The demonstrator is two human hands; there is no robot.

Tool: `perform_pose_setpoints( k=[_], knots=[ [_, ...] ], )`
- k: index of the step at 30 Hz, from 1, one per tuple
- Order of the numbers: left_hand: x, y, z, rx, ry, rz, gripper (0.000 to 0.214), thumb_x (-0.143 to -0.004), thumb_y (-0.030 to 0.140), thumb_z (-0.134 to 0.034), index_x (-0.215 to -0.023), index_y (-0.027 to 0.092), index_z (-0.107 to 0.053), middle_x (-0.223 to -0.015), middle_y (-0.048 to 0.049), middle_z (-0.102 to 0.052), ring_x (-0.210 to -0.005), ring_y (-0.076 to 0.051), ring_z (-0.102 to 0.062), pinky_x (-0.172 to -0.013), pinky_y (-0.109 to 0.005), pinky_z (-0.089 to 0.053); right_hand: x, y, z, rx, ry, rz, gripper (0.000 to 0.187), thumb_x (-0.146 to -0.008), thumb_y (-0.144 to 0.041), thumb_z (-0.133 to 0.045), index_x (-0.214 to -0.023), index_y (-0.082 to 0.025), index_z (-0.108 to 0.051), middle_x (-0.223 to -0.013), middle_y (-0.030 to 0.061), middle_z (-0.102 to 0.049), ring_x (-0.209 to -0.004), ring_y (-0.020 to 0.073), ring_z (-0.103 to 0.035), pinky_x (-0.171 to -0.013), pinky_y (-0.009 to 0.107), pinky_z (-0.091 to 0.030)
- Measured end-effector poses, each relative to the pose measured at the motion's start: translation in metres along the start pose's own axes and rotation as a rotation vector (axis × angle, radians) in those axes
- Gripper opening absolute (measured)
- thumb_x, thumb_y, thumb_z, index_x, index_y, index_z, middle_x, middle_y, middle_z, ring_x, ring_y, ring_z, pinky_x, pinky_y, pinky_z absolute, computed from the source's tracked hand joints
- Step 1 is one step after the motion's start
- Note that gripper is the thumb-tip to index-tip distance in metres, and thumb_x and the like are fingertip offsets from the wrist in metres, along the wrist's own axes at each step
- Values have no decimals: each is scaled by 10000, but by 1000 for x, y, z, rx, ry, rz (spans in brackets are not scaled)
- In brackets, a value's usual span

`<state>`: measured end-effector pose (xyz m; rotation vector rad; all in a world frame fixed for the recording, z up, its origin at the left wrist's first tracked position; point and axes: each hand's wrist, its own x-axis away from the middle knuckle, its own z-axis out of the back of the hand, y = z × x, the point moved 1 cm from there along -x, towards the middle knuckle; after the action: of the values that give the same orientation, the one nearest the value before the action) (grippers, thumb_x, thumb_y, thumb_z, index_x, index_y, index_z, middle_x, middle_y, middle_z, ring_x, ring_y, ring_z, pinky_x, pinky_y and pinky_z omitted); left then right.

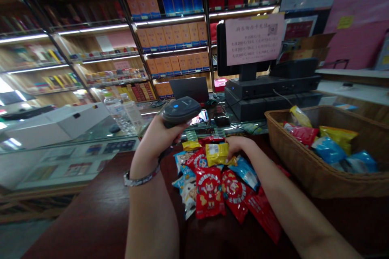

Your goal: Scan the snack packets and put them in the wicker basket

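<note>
My left hand (156, 137) is closed round a dark grey barcode scanner (180, 110) with a blue light on top, held above the counter. My right hand (240, 145) grips a small yellow snack packet (216, 153) at the far side of a pile of snack packets (212, 188). The pile is mostly red packets with some blue and white ones, lying on the dark wooden counter (97, 218). A bracelet sits on my left wrist.
A wicker basket (306, 170) with several red, yellow and blue packets stands at the right. Behind are a till with a screen (258, 85), a phone (199, 117), a glass display case (75, 149) with a water bottle (117, 115), and shelves of boxed goods.
</note>
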<state>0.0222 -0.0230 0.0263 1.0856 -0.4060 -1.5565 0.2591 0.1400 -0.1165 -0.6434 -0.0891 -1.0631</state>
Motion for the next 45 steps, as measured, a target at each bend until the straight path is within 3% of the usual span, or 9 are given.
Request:
perform_pose_setpoints(
  k=[4, 11, 17, 20, 25, 31, 37, 40, 45],
  knots=[
    [0, 1, 0, 22, 6, 4, 286, -759, 445, -755, -744, 167, -694, -508, -6, -592, -434, -143, -522, -434, -252, -418, 6, 4, 8, -180, -55, 55, 574, -398, -361, -953, -901, -185, -742, -921, 24, -771, -802, 204, -706, -660, 245, -520],
    [0, 0, 2, 17, 17, -1, 273, -769, 425, -741, -806, 155, -726, -504, -6, -593, -442, -138, -512, -448, -249, -422, 28, 6, 38, -379, 317, 183, 418, -651, -370, -857, -1000, -168, -747, -962, 47, -779, -822, 196, -718, -647, 224, -525],
    [0, 7, -4, -65, -53, 27, 341, -753, 455, -741, -605, 169, -630, -479, -3, -571, -439, -132, -511, -456, -248, -417, 59, -3, 57, -465, 718, 224, 407, -692, -416, -829, -994, -153, -755, -956, 80, -778, -839, 224, -726, -685, 262, -546],
    [-1, 10, -10, -102, -80, 22, 382, -758, 463, -729, -553, 173, -586, -479, -5, -570, -434, -123, -503, -457, -244, -414, 67, -8, 59, -492, 803, 280, 408, -697, -417, -821, -1008, -161, -757, -969, 80, -779, -856, 230, -726, -719, 285, -554],
    [-6, 5, -19, -103, -110, -13, 315, -751, 408, -733, -593, 170, -602, -481, 2, -573, -438, -116, -498, -459, -236, -406, 70, -11, 59, -494, 870, 311, 408, -700, -417, -808, -1017, -165, -757, -973, 73, -778, -860, 226, -719, -705, 277, -545],
    [-4, 8, -23, -54, -153, -37, 330, -774, 430, -735, -628, 162, -608, -497, 7, -573, -443, -105, -489, -471, -230, -414, 77, -15, 62, -426, 886, 234, 393, -698, -453, -789, -904, -120, -756, -807, 68, -762, -743, 221, -689, -612, 254, -513],
    [-2, 10, -22, -41, -183, -57, 295, -773, 397, -739, -648, 164, -609, -498, 17, -561, -452, -106, -486, -487, -231, -421, 71, -11, 60, -522, 864, 322, 403, -688, -408, -816, -1003, -163, -762, -972, 78, -778, -888, 246, -724, -727, 300, -570],
    [-3, 9, -21, -36, -155, -50, 303, -776, 406, -729, -635, 171, -602, -495, 12, -562, -445, -112, -485, -479, -236, -417, 67, -9, 60, -698, 846, 347, 435, -662, -405, -849, -1009, -161, -751, -1004, 85, -776, -918, 257, -731, -764, 331, -594],
    [0, 11, -14, -21, -99, -11, 347, -779, 427, -712, -570, 182, -583, -489, -7, -567, -437, -129, -497, -467, -250, -418, 74, -2, 71, -1267, 772, 488, 420, -694, -380, -846, -1046, -202, -702, -1070, 59, -764, -935, 214, -739, -756, 308, -625]
  ],
)
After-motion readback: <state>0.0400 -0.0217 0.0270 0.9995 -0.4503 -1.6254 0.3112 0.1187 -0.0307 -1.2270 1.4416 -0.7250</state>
